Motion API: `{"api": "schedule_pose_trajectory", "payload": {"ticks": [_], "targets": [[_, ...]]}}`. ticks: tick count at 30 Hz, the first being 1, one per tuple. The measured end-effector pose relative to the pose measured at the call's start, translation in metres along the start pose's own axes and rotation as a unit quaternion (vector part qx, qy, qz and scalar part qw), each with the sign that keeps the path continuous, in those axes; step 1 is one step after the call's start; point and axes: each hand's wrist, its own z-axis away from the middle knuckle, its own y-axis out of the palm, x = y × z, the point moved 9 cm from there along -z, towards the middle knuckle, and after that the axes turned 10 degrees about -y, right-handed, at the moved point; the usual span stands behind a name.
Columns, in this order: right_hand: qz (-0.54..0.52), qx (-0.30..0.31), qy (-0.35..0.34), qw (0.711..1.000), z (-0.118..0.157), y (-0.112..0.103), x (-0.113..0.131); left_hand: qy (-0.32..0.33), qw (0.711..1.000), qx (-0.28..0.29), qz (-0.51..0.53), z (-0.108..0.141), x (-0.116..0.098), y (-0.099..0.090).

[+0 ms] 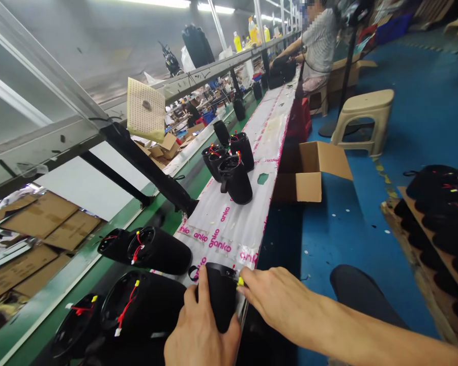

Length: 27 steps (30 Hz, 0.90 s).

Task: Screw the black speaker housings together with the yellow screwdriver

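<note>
A black cylindrical housing (222, 300) stands at the near end of the plastic-covered bench (229, 223). Around its near side wraps my left hand (202, 320), the index finger laid along the housing and the thumb on its right. At the housing's upper right rim, my right hand (275, 297) pinches a small yellow connector (240, 280) between thumb and fingertips. To the left lie several similar black housings (168, 252), with red wires and yellow and white plugs at their open ends.
Further along the bench stand several black housings (239, 180). A metal frame (145, 170) rises at the left. An open carton (309, 175) and a beige stool (366, 114) are at the right. A seated person (320, 43) works at the far end. Black parts (442, 203) fill the right edge.
</note>
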Motion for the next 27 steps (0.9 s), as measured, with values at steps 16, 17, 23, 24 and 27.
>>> {"api": "schedule_pose_trajectory", "payload": {"ticks": [16,17,23,24,27], "targets": [[0.089,-0.051,0.012,0.995,0.006,0.000,0.007,0.008,0.996,0.056,0.068,0.000,0.005,0.009],[0.090,-0.053,0.009,0.995,0.005,-0.002,0.008,0.004,0.993,0.072,0.091,-0.002,0.007,0.012],[0.109,-0.020,-0.020,0.994,-0.004,-0.018,0.015,0.015,0.991,0.067,0.112,-0.001,0.006,0.023],[0.106,0.006,-0.018,0.994,-0.007,-0.017,0.015,0.020,0.992,0.065,0.108,-0.001,0.005,0.024],[0.083,0.101,-0.008,0.991,-0.020,-0.009,0.019,0.024,0.992,0.067,0.101,-0.002,0.004,0.027]]}}
